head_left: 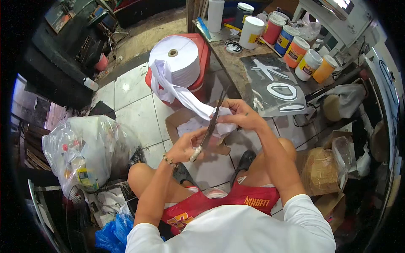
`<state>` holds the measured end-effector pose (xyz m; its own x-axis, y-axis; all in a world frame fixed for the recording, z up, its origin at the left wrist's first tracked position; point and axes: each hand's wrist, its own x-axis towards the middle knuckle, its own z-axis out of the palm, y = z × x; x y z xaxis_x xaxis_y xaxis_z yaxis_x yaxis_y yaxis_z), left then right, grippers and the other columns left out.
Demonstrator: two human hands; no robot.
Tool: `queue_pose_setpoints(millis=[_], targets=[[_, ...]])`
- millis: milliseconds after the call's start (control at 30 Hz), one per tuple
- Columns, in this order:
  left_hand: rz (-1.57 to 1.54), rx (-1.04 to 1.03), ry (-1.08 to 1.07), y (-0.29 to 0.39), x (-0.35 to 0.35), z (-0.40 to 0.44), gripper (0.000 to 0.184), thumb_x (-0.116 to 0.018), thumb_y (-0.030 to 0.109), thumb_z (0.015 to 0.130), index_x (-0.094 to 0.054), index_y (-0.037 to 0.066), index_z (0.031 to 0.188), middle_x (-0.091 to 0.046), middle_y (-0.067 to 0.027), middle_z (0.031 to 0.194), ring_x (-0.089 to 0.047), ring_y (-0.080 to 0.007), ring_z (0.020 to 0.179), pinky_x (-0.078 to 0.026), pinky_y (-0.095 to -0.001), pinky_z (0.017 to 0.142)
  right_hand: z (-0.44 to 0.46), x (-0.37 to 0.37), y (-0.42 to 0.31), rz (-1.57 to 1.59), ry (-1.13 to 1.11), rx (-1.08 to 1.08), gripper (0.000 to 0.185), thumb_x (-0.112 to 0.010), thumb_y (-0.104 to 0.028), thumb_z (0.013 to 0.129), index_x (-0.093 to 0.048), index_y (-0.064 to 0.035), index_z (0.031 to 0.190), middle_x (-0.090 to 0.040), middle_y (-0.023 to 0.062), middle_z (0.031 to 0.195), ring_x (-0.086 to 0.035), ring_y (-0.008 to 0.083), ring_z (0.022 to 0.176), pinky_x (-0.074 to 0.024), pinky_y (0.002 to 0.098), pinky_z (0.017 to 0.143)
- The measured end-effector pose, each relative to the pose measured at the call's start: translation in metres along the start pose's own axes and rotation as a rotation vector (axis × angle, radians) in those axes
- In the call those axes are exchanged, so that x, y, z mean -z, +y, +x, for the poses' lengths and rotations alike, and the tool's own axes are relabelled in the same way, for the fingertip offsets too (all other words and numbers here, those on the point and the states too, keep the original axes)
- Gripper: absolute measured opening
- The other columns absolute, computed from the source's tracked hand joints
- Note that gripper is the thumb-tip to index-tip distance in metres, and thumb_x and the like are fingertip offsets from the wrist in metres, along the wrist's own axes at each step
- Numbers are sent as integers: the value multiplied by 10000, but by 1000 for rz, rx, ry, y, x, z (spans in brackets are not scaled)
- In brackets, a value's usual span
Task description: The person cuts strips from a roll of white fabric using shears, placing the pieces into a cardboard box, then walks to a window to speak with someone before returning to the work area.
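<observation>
A large roll of white fabric strip (181, 63) sits on a red container (204, 50). Its loose end runs down to my hands. My left hand (188, 145) is closed around the lower part of long dark scissors (211, 128), whose handle is wrapped in pale material and whose tips point up. My right hand (240, 114) pinches the white strip beside the blades. The strip passes behind or against the blades; the exact contact is hard to see. Below both hands, an open cardboard box (172, 122) holds white fabric pieces (190, 126).
Paint jars (296, 51) line the bench at the upper right, near a dark sheet with white lettering (276, 86). A clear plastic bag of items (90, 147) stands at the left. A taped brown package (322, 170) lies at the right.
</observation>
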<state>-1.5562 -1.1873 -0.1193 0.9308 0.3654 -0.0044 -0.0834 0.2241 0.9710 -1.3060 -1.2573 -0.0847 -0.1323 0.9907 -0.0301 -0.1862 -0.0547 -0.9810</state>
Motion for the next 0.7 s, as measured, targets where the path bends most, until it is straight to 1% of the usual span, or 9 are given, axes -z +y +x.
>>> queue_pose_setpoints(millis=[133, 200, 267, 300, 400, 433, 567, 633, 700], targets=[[169, 151, 3, 18, 11, -8, 735, -788, 14, 731, -440, -8, 1378, -696, -129, 1067, -665, -144, 887, -558, -290, 768, 4, 7, 7, -133, 24, 56, 120, -725, -34, 815, -635, -39, 894, -654, -14, 867, -569, 55, 781, -446, 237, 709], [85, 102, 199, 26, 9, -8, 727, -793, 13, 734, -440, -9, 1369, -685, -155, 1086, -668, -168, 941, -552, -294, 797, 13, 6, 24, -184, 83, 51, 152, -739, -32, 778, -613, -27, 862, -597, -3, 786, -546, 103, 736, -428, 262, 683], [99, -1, 178, 29, 20, -5, 715, -773, 5, 746, -439, 35, 1377, -670, -126, 1122, -645, -152, 1005, -524, -275, 848, 25, 4, 39, -848, 155, 350, 231, -759, -44, 722, -594, 0, 876, -574, 74, 780, -564, 216, 764, -434, 310, 705], [88, -47, 206, 35, 19, -6, 696, -764, 5, 753, -440, 30, 1369, -671, -130, 1117, -643, -178, 1048, -515, -297, 886, 31, -1, 47, -877, 172, 372, 314, -774, -86, 689, -588, 11, 924, -559, 141, 840, -553, 319, 825, -441, 361, 749], [97, -94, 291, 38, 24, -5, 688, -762, 19, 753, -440, 22, 1360, -667, -136, 1126, -634, -190, 1074, -505, -309, 908, 50, -6, 82, -864, 135, 435, 302, -785, -156, 722, -574, -2, 871, -562, 164, 884, -559, 361, 843, -457, 408, 754], [123, -87, 329, 36, 27, -5, 753, -782, 76, 732, -409, -4, 1382, -655, -177, 1144, -652, -252, 1067, -544, -336, 883, 50, -8, 83, -875, 83, 378, 355, -803, -222, 723, -567, -10, 882, -577, 156, 921, -562, 347, 875, -467, 408, 784], [101, -40, 401, 30, 37, -9, 712, -773, 42, 720, -439, 14, 1348, -654, -157, 1151, -634, -224, 1086, -510, -319, 901, 58, -12, 90, -821, 101, 381, 424, -829, -270, 730, -552, -4, 910, -585, 151, 922, -577, 307, 824, -487, 383, 756], [81, -68, 394, 25, 41, -11, 739, -766, 58, 707, -414, 18, 1356, -633, -178, 1188, -623, -244, 1112, -506, -327, 907, 63, -10, 87, -617, 318, 150, 465, -836, -325, 749, -534, -9, 909, -604, 115, 898, -595, 216, 760, -493, 337, 681], [25, -58, 341, 22, 38, -14, 746, -757, 70, 709, -399, 20, 1362, -622, -179, 1209, -615, -251, 1127, -500, -336, 920, 67, -2, 82, -529, 417, 152, 460, -834, -325, 759, -524, -22, 910, -601, 85, 870, -587, 172, 737, -490, 318, 653]])
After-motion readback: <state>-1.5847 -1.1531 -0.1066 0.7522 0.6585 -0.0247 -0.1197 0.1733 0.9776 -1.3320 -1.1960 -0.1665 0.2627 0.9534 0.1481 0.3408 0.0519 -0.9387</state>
